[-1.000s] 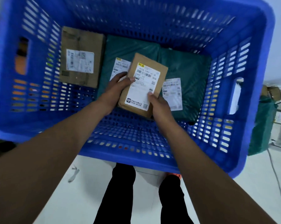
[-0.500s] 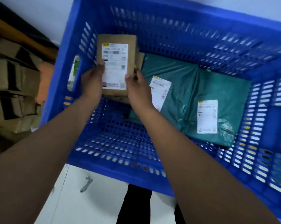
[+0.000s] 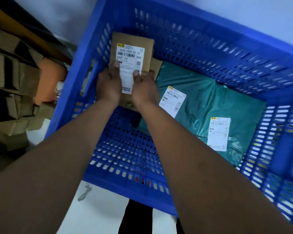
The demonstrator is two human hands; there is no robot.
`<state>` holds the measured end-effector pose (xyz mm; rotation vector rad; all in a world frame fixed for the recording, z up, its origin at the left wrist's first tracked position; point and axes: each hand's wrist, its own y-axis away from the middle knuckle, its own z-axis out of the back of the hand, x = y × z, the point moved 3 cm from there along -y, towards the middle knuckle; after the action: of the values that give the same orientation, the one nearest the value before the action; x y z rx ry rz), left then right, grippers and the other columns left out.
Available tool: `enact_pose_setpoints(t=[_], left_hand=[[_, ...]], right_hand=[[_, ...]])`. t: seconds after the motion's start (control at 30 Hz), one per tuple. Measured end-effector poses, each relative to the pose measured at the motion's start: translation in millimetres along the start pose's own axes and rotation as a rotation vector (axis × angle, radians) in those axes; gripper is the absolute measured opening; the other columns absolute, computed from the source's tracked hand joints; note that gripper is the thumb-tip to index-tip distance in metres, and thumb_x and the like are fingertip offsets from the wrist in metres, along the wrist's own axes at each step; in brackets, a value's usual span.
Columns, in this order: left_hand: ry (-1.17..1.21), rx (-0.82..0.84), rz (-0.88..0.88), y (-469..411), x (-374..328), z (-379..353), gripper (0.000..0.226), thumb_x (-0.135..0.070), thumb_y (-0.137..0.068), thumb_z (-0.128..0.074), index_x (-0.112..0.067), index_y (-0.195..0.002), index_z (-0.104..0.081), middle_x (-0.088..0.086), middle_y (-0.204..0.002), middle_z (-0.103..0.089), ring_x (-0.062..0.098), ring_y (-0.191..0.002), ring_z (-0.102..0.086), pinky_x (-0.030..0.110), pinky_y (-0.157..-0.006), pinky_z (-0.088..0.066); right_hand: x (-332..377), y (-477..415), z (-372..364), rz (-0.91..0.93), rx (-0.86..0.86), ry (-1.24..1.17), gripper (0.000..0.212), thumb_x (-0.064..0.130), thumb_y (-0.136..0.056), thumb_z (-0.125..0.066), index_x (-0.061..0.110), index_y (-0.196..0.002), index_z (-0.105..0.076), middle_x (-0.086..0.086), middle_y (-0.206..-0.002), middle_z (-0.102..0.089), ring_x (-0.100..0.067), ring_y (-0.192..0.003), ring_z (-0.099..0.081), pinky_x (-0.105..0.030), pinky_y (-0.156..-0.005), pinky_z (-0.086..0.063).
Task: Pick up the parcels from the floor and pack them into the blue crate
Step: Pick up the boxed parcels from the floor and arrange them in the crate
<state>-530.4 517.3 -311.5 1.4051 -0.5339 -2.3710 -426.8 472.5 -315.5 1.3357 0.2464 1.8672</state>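
Both hands are inside the blue crate (image 3: 95, 48), at its far-left corner. The left hand (image 3: 108, 85) and right hand (image 3: 144, 89) clamp a small brown parcel (image 3: 134, 48) between them, thumbs pressed flat on its white shipping label (image 3: 129, 65), the other fingers wrapped under and out of sight.

Change over the last second — the parcel was held over the middle of the crate, above the green mailer bags; half a second ago it had swung toward the left wall; now it sits low in the far-left corner, on top of another brown parcel (image 3: 156, 66) whose edge pokes out at its right. Label faces up.

Two green mailer bags (image 3: 209, 105) lie side by side along the crate floor to the right of that stack, each with a white label. The near part of the crate floor is bare.

Judgement — placement is nearly done; what remains for this parcel is letting go and pulling the hands out. Cardboard boxes (image 3: 10, 73) stand outside the crate's left wall.
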Motion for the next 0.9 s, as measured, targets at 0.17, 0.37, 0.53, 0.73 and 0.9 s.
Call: enact_pose_setpoints(t=[0.17, 0.37, 0.53, 0.73, 0.9], left_hand=[[-0.035, 0.045, -0.002, -9.3, -6.9, 4.9, 0.045, -0.050, -0.108, -0.041, -0.019, -0.128, -0.066, -0.008, -0.109, -0.070, -0.002, -0.084, -0.066, 0.000, -0.053, -0.043], [0.018, 0.071, 0.011, -7.3, -2.8, 8.3, 0.052, -0.060, -0.103, -0.044, -0.026, -0.136, -0.064, -0.006, -0.123, -0.071, 0.005, -0.101, -0.069, 0.008, -0.068, -0.053], [0.001, 0.222, 0.007, 24.9, 8.6, -1.2, 0.059, -0.061, -0.101, -0.048, -0.021, -0.144, -0.056, 0.000, -0.136, -0.066, 0.011, -0.114, -0.068, 0.035, -0.099, -0.058], [-0.128, 0.574, -0.065, 108.6, 10.5, -74.2, 0.025, -0.045, -0.101, -0.062, -0.027, -0.117, -0.069, -0.006, -0.107, -0.076, 0.009, -0.094, -0.074, 0.042, -0.090, -0.061], [-0.281, 0.744, -0.149, 160.3, -0.3, -173.4, 0.048, -0.053, -0.094, -0.063, -0.024, -0.132, -0.065, -0.002, -0.124, -0.074, 0.018, -0.110, -0.070, 0.039, -0.098, -0.056]], right_hand=[[4.7, 0.8, -6.0, -0.011, -0.032, -0.029, 0.039, 0.054, -0.103, -0.036, 0.023, -0.126, -0.042, -0.005, -0.119, -0.069, -0.031, -0.104, -0.066, -0.045, -0.090, -0.054], [-0.8, 7.1, -7.8, 0.015, -0.033, -0.041, 0.049, 0.066, -0.095, -0.032, 0.026, -0.121, -0.044, -0.001, -0.119, -0.069, -0.030, -0.104, -0.065, -0.046, -0.088, -0.055], [-36.5, 30.3, 26.9, -0.014, -0.078, -0.101, 0.043, 0.060, -0.100, -0.042, 0.028, -0.126, -0.052, 0.005, -0.116, -0.070, -0.022, -0.105, -0.066, -0.041, -0.091, -0.053], [-135.2, 78.0, 110.1, -0.155, -0.368, -0.235, 0.036, 0.053, -0.101, -0.050, 0.022, -0.114, -0.061, 0.010, -0.097, -0.067, -0.021, -0.097, -0.068, -0.033, -0.081, -0.052], [-185.6, 79.9, 201.5, -0.253, -0.602, -0.195, 0.043, 0.053, -0.101, -0.049, 0.015, -0.114, -0.063, -0.005, -0.111, -0.072, -0.027, -0.100, -0.067, -0.036, -0.084, -0.052]])
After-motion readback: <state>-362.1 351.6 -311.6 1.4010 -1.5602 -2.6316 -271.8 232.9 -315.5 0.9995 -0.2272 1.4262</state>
